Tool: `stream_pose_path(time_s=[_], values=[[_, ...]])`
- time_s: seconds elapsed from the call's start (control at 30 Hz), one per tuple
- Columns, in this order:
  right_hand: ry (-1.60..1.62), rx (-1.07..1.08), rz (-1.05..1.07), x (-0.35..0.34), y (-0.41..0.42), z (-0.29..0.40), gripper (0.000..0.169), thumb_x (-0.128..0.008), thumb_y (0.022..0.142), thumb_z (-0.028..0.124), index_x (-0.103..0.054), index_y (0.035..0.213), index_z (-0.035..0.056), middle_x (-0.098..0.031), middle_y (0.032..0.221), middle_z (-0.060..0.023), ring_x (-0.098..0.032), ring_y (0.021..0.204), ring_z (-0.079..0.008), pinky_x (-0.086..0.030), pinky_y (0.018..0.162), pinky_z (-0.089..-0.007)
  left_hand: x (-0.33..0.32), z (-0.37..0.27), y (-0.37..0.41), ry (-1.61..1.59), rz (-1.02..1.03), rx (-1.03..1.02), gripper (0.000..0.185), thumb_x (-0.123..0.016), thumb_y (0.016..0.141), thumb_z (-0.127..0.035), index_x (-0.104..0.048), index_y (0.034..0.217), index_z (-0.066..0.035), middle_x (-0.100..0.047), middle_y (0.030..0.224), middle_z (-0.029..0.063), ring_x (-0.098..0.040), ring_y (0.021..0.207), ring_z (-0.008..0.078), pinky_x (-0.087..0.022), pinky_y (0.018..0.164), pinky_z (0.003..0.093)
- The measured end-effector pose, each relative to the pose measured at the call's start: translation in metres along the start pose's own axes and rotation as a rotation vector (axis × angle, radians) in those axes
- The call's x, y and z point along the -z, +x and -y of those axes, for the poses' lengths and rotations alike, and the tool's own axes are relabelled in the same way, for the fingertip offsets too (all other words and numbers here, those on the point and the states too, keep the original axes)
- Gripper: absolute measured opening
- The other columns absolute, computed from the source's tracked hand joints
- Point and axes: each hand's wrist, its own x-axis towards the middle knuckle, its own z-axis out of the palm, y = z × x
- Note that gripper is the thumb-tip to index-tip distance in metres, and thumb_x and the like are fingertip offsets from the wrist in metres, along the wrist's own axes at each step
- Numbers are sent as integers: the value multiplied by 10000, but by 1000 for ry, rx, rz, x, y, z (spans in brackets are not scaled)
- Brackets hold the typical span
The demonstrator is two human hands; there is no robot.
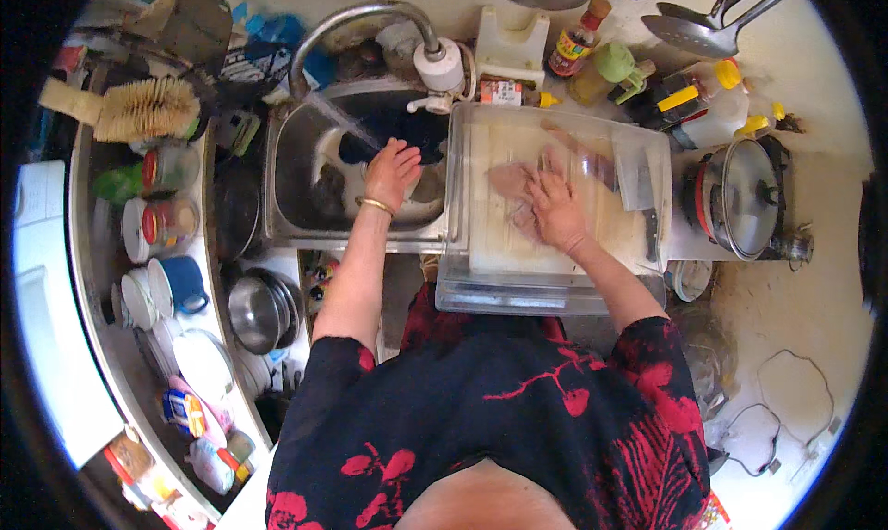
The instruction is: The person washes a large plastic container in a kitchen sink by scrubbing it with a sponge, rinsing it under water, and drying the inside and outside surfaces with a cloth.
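Water runs from the curved metal faucet (374,6) into the steel sink (274,204). My left hand (394,173), with a bangle at its wrist, is over the sink beside the stream, fingers apart and holding nothing that I can see. On the right, my right hand (557,207) lies on a clear plastic lid or tray (461,183), over a light cutting board (603,242). Pinkish pieces, perhaps raw meat (512,180), are beside and partly under its fingers; whether it grips them I cannot tell. A cleaver (631,176) lies at the board's right side.
A lidded pan (748,197) stands on the stove at right. Sauce bottles (572,44) line the back wall, below hanging steel ladles (701,37). Left of the sink, shelves hold a bristle brush (149,109), jars (166,221), a blue mug (182,284) and steel bowls (257,308).
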Motion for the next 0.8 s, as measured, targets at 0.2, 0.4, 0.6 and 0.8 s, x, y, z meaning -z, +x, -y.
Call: stream_pose_path(time_s=[0.2, 0.4, 0.6, 0.8], values=[[42, -47, -6, 21, 8, 22, 471, -561, 747, 265, -453, 1167, 81, -377, 1296, -134, -335, 1219, -284, -290, 945, -474, -8, -24, 121, -654, 256, 34, 336, -492, 863, -206, -408, 1073, 43, -502, 1070, 208, -495, 988, 358, -399, 895, 488], [-88, 99, 110, 20, -32, -7, 527, -565, 749, 277, -414, 1220, 96, -337, 1329, -135, -304, 1241, -279, -268, 945, -502, -21, -36, 96, -561, 149, -83, 292, -568, 805, -167, -503, 1026, 11, -555, 1015, 141, -513, 978, 284, -402, 906, 442], [-103, -686, -111, 32, -18, -62, 621, -539, 755, 372, -349, 1282, 104, -312, 1340, -154, -242, 1273, -292, -225, 972, -515, -38, 7, -40, 488, 77, -101, 555, -533, 829, -231, -314, 1304, -49, -465, 1178, 89, -436, 1067, 187, -347, 927, 350], [-56, -266, -88, 8, 17, -34, 538, -509, 782, 393, -441, 1213, 79, -363, 1291, -169, -264, 1244, -338, -207, 949, -605, -19, 76, -63, 683, 166, -324, 614, -450, 745, 81, -276, 1321, -45, -426, 1223, 71, -434, 1065, 181, -384, 876, 307]])
